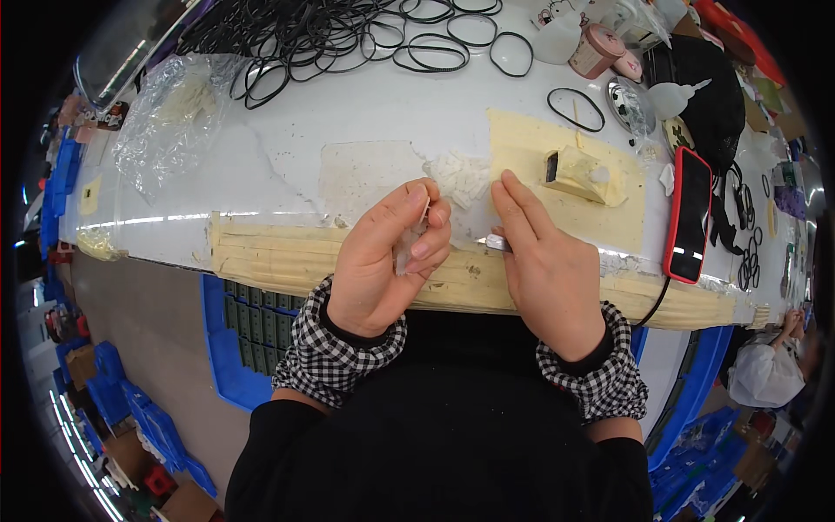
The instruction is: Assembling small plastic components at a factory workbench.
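Note:
My left hand (383,257) is closed, with the thumb and fingertips pinched together. Between its fingers and palm shows a crumpled whitish scrap (405,254), perhaps tissue; most of it is hidden. My right hand (552,274) has the index and middle fingers stretched out, tips on a yellow taped sheet (626,222). A small shiny metal tool (497,243) sticks out from beneath this hand, its other end hidden. Between the two hands lies a pile of crumpled white tissue (461,177). Beyond the right fingers stands a yellow tape-wrapped block (574,177) with a dark end.
Black rubber bands (304,43) heap at the back. A clear plastic bag (178,109) lies at left. To the right are a red-framed phone (690,217) and a squeeze bottle (674,100). Yellow padding (270,257) lines the near edge; a blue crate (228,370) sits below.

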Action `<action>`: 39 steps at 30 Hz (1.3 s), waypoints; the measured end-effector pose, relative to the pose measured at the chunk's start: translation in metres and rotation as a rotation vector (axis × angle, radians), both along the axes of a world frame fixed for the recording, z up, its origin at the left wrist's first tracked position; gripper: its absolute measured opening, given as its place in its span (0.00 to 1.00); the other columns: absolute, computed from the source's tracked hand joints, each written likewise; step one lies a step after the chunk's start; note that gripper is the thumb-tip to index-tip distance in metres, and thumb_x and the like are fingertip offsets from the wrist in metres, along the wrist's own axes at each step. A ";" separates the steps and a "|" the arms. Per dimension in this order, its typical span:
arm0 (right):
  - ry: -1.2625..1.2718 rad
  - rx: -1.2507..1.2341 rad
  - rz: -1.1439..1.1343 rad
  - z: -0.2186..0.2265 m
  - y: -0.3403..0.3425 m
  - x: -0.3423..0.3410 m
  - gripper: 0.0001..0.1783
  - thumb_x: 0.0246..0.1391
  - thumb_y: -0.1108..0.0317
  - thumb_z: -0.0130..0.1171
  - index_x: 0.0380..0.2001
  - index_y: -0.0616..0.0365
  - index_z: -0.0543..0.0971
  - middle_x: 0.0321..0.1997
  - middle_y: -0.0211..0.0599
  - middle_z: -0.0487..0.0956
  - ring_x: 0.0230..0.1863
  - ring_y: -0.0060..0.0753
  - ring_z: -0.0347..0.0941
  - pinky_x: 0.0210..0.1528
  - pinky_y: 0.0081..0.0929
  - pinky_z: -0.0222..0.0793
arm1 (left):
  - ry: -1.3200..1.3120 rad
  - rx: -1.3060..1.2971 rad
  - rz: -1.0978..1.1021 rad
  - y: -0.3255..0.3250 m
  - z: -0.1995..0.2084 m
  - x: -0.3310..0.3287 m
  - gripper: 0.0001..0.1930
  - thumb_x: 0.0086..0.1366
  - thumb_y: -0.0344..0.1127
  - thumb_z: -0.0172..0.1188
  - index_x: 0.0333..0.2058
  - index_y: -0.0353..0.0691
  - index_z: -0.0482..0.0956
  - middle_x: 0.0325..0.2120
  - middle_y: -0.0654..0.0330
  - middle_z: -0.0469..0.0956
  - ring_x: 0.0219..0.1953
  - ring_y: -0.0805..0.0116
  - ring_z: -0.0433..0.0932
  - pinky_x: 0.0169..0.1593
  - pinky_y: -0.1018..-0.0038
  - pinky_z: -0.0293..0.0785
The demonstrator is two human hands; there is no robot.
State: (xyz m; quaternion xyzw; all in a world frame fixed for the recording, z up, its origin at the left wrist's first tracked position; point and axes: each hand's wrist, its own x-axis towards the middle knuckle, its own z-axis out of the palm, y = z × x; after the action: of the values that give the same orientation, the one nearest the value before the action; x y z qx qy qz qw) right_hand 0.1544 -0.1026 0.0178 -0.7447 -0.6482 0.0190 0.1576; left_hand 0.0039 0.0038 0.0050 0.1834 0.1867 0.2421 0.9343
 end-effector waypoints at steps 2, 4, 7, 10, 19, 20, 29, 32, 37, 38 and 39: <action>0.018 0.004 0.037 -0.001 -0.005 -0.002 0.24 0.44 0.75 0.53 0.49 0.62 0.72 0.55 0.40 0.72 0.20 0.30 0.74 0.23 0.24 0.70 | -0.009 -0.026 0.011 0.000 0.000 0.002 0.09 0.71 0.34 0.40 0.40 0.37 0.66 0.29 0.64 0.65 0.22 0.82 0.58 0.24 0.86 0.57; 0.072 0.022 0.042 0.000 -0.006 -0.001 0.24 0.43 0.76 0.53 0.49 0.61 0.72 0.54 0.38 0.73 0.21 0.30 0.74 0.24 0.24 0.70 | -0.015 -0.040 0.016 0.001 0.001 0.003 0.09 0.71 0.35 0.39 0.40 0.37 0.66 0.29 0.64 0.65 0.22 0.82 0.58 0.24 0.86 0.57; 0.139 0.088 -0.030 0.008 -0.007 0.009 0.25 0.41 0.78 0.54 0.48 0.57 0.74 0.52 0.36 0.75 0.25 0.31 0.75 0.26 0.25 0.71 | -0.020 -0.038 0.014 0.000 0.002 0.002 0.09 0.71 0.35 0.38 0.40 0.37 0.66 0.29 0.63 0.65 0.22 0.81 0.59 0.24 0.85 0.57; 0.019 0.147 -0.102 0.008 -0.003 0.019 0.25 0.39 0.81 0.53 0.46 0.55 0.76 0.48 0.35 0.77 0.28 0.32 0.77 0.28 0.25 0.72 | -0.019 -0.029 0.012 0.000 0.001 0.001 0.09 0.71 0.35 0.39 0.39 0.37 0.66 0.29 0.63 0.65 0.22 0.81 0.59 0.24 0.85 0.56; -0.210 0.158 -0.061 -0.003 0.004 0.019 0.19 0.39 0.75 0.56 0.40 0.58 0.77 0.29 0.30 0.76 0.22 0.26 0.73 0.22 0.23 0.67 | 0.003 0.062 -0.008 0.000 -0.002 0.001 0.10 0.71 0.36 0.40 0.37 0.36 0.68 0.29 0.63 0.68 0.22 0.81 0.60 0.24 0.85 0.57; -0.171 0.177 -0.062 -0.006 0.004 0.020 0.19 0.38 0.76 0.57 0.40 0.58 0.77 0.27 0.29 0.75 0.22 0.27 0.73 0.22 0.24 0.67 | 0.002 0.073 -0.022 0.001 -0.003 0.000 0.11 0.71 0.37 0.41 0.36 0.35 0.68 0.29 0.63 0.69 0.22 0.81 0.61 0.24 0.85 0.57; 0.566 0.269 -0.104 0.006 0.005 0.016 0.18 0.40 0.81 0.60 0.39 0.58 0.76 0.28 0.32 0.79 0.21 0.23 0.72 0.19 0.21 0.64 | 0.162 0.197 -0.021 -0.006 0.003 0.004 0.11 0.68 0.35 0.49 0.40 0.33 0.72 0.28 0.65 0.72 0.22 0.83 0.61 0.26 0.87 0.57; 0.779 0.245 -0.137 0.022 0.003 0.009 0.14 0.45 0.79 0.61 0.38 0.59 0.76 0.29 0.29 0.79 0.20 0.12 0.67 0.18 0.14 0.57 | 0.213 0.235 -0.051 -0.009 0.004 0.005 0.11 0.67 0.34 0.53 0.42 0.32 0.72 0.28 0.66 0.72 0.23 0.84 0.60 0.26 0.87 0.56; 0.948 0.233 -0.145 0.028 0.005 0.002 0.10 0.47 0.78 0.61 0.35 0.59 0.75 0.28 0.24 0.78 0.19 0.06 0.59 0.18 0.08 0.49 | 0.208 0.233 -0.061 -0.013 0.006 0.009 0.12 0.65 0.33 0.54 0.44 0.32 0.72 0.27 0.66 0.71 0.23 0.84 0.59 0.27 0.87 0.56; 0.975 0.229 -0.148 0.027 0.004 0.002 0.10 0.47 0.78 0.61 0.35 0.59 0.75 0.28 0.23 0.77 0.19 0.06 0.59 0.18 0.08 0.49 | 0.203 0.237 -0.056 -0.013 0.005 0.009 0.12 0.65 0.33 0.54 0.44 0.33 0.72 0.27 0.67 0.72 0.23 0.84 0.59 0.27 0.87 0.56; 1.001 0.224 -0.152 0.026 0.004 0.002 0.10 0.47 0.78 0.61 0.35 0.59 0.75 0.27 0.23 0.77 0.19 0.05 0.60 0.18 0.08 0.49 | 0.198 0.240 -0.051 -0.013 0.005 0.009 0.12 0.65 0.33 0.54 0.44 0.33 0.72 0.27 0.67 0.72 0.23 0.84 0.59 0.27 0.87 0.56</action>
State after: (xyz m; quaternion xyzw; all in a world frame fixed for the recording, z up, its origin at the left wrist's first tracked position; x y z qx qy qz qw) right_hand 0.1565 -0.0985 0.0443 -0.6679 -0.4354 0.2919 0.5283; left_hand 0.0124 -0.0097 0.0098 0.3213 0.2428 0.2195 0.8886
